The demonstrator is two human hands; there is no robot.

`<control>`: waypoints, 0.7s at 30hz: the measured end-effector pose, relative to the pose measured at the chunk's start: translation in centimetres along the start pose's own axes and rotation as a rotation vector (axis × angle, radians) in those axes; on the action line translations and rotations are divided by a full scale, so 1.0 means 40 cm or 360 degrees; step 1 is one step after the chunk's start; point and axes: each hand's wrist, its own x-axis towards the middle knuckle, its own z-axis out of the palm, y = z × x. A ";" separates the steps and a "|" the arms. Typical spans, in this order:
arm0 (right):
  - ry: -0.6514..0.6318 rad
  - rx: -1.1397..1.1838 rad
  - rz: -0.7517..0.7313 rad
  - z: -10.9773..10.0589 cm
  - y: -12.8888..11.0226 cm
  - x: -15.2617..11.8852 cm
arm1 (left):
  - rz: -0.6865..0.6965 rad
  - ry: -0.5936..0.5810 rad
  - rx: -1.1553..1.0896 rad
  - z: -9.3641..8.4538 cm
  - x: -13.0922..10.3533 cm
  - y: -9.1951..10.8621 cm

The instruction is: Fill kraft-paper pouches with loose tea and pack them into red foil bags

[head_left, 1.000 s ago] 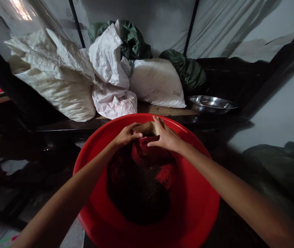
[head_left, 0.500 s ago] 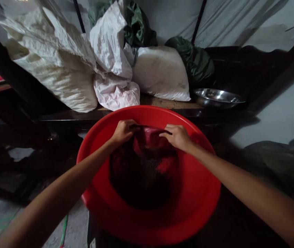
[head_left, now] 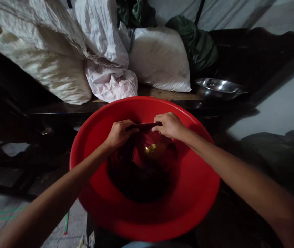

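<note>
A wide red plastic basin point(head_left: 193, 193) fills the middle of the view. Over its far half, both hands pinch the top edge of a dark red, bag-like piece point(head_left: 147, 136) with a shiny gold patch on it. My left hand point(head_left: 121, 132) is closed on the left end of that edge, and my right hand point(head_left: 169, 124) is closed on the right end. Below the edge, the piece hangs into the basin. A dark mass point(head_left: 141, 184) lies in the basin's bottom, too dim to make out.
Behind the basin, a dark wooden bench point(head_left: 59, 109) carries a cream woven sack point(head_left: 53, 69), a pinkish-white bag point(head_left: 113, 82), a full white sack point(head_left: 161, 60) and a green bundle point(head_left: 195, 43). On its right sits a steel bowl point(head_left: 220, 89). Green cord point(head_left: 66, 224) lies on the floor.
My hands have come closer together, the right one shifting left and slightly up. The held edge is straighter, and a gold patch now shows on the piece. The view has tilted down.
</note>
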 end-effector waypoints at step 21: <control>0.0623 -0.0274 -0.0007 -0.163 0.538 -0.448 | -0.0229 0.0308 0.0228 -0.115 -0.161 -0.038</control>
